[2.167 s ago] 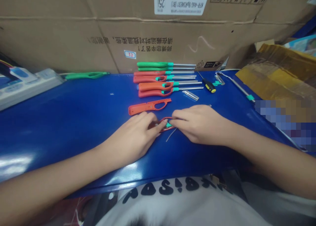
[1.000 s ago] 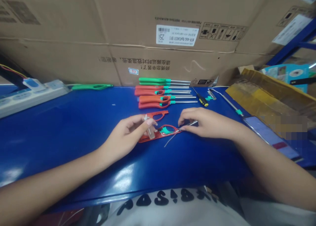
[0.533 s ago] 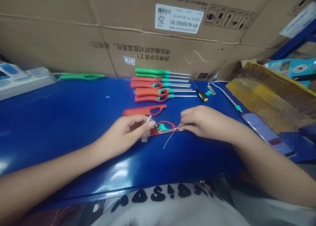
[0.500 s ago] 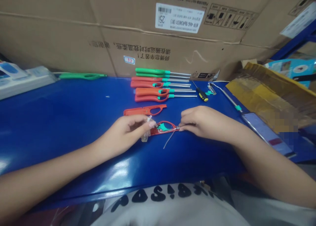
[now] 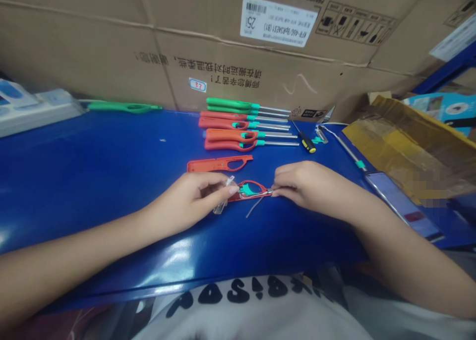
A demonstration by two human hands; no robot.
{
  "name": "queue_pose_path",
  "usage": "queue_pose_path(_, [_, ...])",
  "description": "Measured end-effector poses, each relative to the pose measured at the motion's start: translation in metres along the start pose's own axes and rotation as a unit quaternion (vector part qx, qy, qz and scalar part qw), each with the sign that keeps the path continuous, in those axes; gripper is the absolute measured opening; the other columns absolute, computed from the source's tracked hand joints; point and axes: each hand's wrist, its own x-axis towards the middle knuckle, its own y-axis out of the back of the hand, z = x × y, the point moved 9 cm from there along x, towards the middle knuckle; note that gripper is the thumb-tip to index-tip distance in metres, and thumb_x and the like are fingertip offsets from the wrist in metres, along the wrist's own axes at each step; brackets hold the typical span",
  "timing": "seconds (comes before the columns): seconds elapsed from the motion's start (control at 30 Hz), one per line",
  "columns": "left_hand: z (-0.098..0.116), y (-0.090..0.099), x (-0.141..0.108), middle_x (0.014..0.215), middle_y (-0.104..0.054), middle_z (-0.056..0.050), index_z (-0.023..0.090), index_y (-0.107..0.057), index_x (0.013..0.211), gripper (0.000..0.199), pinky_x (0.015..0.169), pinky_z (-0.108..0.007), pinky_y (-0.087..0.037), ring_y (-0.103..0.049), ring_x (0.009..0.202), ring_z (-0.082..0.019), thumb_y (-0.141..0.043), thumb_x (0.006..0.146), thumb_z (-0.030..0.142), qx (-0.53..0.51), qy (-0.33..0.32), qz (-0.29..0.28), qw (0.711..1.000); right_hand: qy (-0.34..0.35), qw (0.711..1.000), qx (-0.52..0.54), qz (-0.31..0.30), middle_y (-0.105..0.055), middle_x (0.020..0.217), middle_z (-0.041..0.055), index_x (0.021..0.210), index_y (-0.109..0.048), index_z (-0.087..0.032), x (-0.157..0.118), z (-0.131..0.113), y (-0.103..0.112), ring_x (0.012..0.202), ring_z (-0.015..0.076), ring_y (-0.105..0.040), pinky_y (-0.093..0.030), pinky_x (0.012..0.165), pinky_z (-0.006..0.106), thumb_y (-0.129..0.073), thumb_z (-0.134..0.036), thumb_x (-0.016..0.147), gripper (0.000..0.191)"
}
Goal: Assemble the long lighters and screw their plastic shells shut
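A red lighter half-shell point(image 5: 265, 188) lies on the blue table with its inside facing up. A teal trigger point(image 5: 246, 190), thin white wires and a finger loop show in it. My left hand point(image 5: 197, 194) is closed, pinching a clear fuel tank point(image 5: 219, 209) over the shell's rear part, which its fingers partly hide. From near the front end, a thin tube point(image 5: 254, 207) sticks out toward me. My right hand point(image 5: 307, 187) pinches that front end, by a small metal piece; the fingers cover the tip. Just behind lies the other orange-red half-shell point(image 5: 208, 165).
Several red and green lighters point(image 5: 230, 145) with metal barrels lie stacked behind. Right of them are a screwdriver point(image 5: 307, 142), small clear and teal parts point(image 5: 320, 136) and a phone point(image 5: 403, 206). A green shell point(image 5: 122, 107) and power strip point(image 5: 40, 109) sit left. A cardboard box point(image 5: 178, 52) stands behind.
The clear tank in my left hand leans a little more to the right. My right hand keeps its pinch on the front end. The camera view has shifted slightly.
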Motion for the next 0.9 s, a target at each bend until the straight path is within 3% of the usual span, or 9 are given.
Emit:
queue_pose_path(0.27, [-0.005, 0.004, 0.0, 0.069, -0.066, 0.001, 0.02, -0.078, 0.099, 0.032, 0.058, -0.021, -0.045, -0.057, 0.062, -0.012, -0.067, 0.091, 0.048, -0.022, -0.004, 0.014, 1.0, 0.033, 0.997, 0.068, 0.022, -0.064, 0.076, 0.0041, 0.074, -0.067, -0.016, 0.002, 0.0, 0.004, 0.068, 0.0142, -0.057, -0.039, 0.066, 0.027, -0.058, -0.025, 0.098, 0.027])
queue_pose_path(0.4, [-0.005, 0.003, 0.0, 0.068, -0.066, 0.002, 0.019, -0.078, 0.097, 0.031, 0.057, -0.02, -0.044, -0.056, 0.061, -0.011, -0.067, 0.091, 0.048, -0.028, -0.004, 0.01, 1.0, -0.006, 0.987, 0.159, 0.015, -0.067, 0.074, 0.0017, 0.073, -0.068, -0.017, 0.01, 0.017, -0.001, 0.067, 0.0129, -0.058, -0.04, 0.063, 0.025, -0.07, -0.024, 0.09, 0.019])
queue_pose_path(0.63, [0.002, -0.001, -0.001, 0.072, -0.062, 0.001, 0.016, -0.073, 0.095, 0.038, 0.058, -0.021, -0.045, -0.055, 0.064, -0.012, -0.057, 0.097, 0.05, -0.006, -0.005, 0.003, 1.0, -0.054, 0.977, 0.207, -0.001, -0.065, 0.067, -0.0001, 0.072, -0.068, -0.016, 0.011, 0.028, -0.006, 0.061, 0.0117, -0.057, -0.04, 0.058, 0.023, -0.073, -0.031, 0.086, 0.02])
queue_pose_path(0.77, [0.005, 0.004, -0.003, 0.077, -0.062, 0.0, 0.017, -0.072, 0.102, 0.041, 0.064, -0.023, -0.047, -0.055, 0.068, -0.013, -0.049, 0.101, 0.05, -0.005, -0.014, 0.021, 1.0, -0.009, 0.975, 0.217, 0.039, -0.065, 0.088, 0.0026, 0.096, -0.068, -0.017, 0.007, 0.016, 0.005, 0.066, 0.0106, -0.055, -0.043, 0.059, 0.023, -0.071, -0.027, 0.087, 0.014])
queue_pose_path(0.9, [0.007, 0.008, -0.005, 0.082, -0.064, -0.001, 0.018, -0.07, 0.111, 0.041, 0.067, -0.024, -0.049, -0.056, 0.07, -0.013, -0.046, 0.102, 0.05, -0.019, -0.018, 0.035, 0.999, 0.093, 0.966, 0.234, 0.053, -0.062, 0.108, 0.0041, 0.112, -0.065, -0.021, 0.004, -0.015, 0.005, 0.079, 0.0113, -0.058, -0.047, 0.069, 0.023, -0.068, -0.022, 0.09, 0.022])
